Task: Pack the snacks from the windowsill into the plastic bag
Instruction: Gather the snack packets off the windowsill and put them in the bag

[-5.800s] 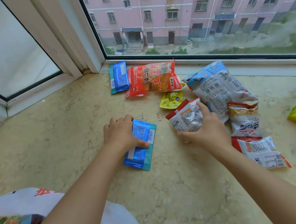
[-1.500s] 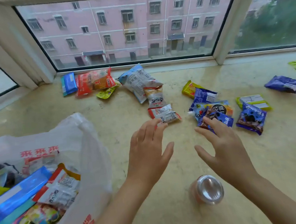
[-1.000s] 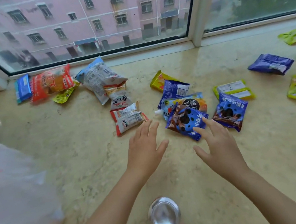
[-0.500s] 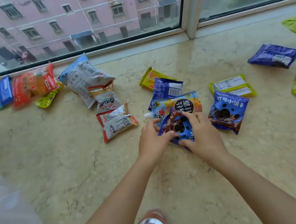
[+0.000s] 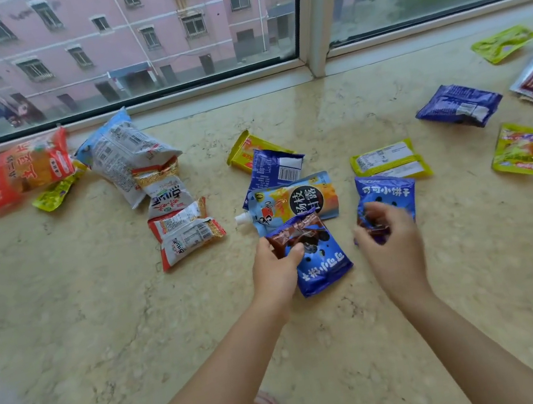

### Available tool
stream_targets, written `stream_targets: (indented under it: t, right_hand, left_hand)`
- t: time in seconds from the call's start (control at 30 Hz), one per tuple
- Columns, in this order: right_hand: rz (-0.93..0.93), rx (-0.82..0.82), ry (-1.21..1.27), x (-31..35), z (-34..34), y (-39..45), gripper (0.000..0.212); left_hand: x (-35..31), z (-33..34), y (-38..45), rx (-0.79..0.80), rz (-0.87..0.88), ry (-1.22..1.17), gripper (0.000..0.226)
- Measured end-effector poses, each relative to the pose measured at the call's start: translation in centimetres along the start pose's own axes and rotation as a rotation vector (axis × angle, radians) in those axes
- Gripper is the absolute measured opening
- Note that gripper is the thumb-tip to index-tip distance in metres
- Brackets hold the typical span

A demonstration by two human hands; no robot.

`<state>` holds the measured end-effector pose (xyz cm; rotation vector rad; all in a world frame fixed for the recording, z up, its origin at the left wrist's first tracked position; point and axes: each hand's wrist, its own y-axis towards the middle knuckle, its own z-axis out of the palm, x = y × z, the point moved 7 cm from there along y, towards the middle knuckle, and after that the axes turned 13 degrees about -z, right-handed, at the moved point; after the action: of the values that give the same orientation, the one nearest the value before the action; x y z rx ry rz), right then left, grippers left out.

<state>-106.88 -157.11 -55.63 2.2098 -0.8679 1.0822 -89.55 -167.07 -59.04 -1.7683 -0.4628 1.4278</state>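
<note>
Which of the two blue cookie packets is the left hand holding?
The nearer blue cookie packet, gripped by the left hand; the other blue cookie packet is under the right hand.

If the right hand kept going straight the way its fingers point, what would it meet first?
The right hand already touches the second blue cookie packet, its fingers curling onto the near edge. Straight beyond that packet lies the yellow packet with the white label, probably next, though depth is unclear.

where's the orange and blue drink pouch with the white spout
In the head view, the orange and blue spouted drink pouch lies mid-sill, just beyond the blue cookie packet gripped by the left hand.
</note>
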Motion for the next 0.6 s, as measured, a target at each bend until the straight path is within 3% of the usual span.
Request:
stream_targets:
  t: [0.1, 0.17, 0.23, 0.37, 0.6]
  right_hand:
    - [0.165, -0.123, -0.201, -3.4, -3.0, 1.8, 0.064]
    - [0.334, -0.091, -0.153, -5.4, -3.3, 2.1, 0.081]
    - [0.342, -0.061, -0.037, -5.9, -2.7, 2.4, 0.086]
    - [0.345, 0.019, 0.037, -5.6, -1.5, 2.2, 0.073]
    - [0.338, 0.010, 0.202, -4.9, -0.8, 0.2, 0.042]
  left_hand:
    - [-0.4, -0.6, 0.1, 0.001, 0.010, -0.025, 0.025]
    - [-0.3, -1.0, 0.3, 0.004, -0.003, -0.037, 0.022]
    - [-0.1, -1.1, 0.4, 0.025, -0.022, -0.030, 0.024]
    - [0.3, -0.9, 0.1, 0.043, -0.018, 0.047, 0.040]
    - [0.2, -1.7, -0.7, 0.050, 0.002, 0.043, 0.036]
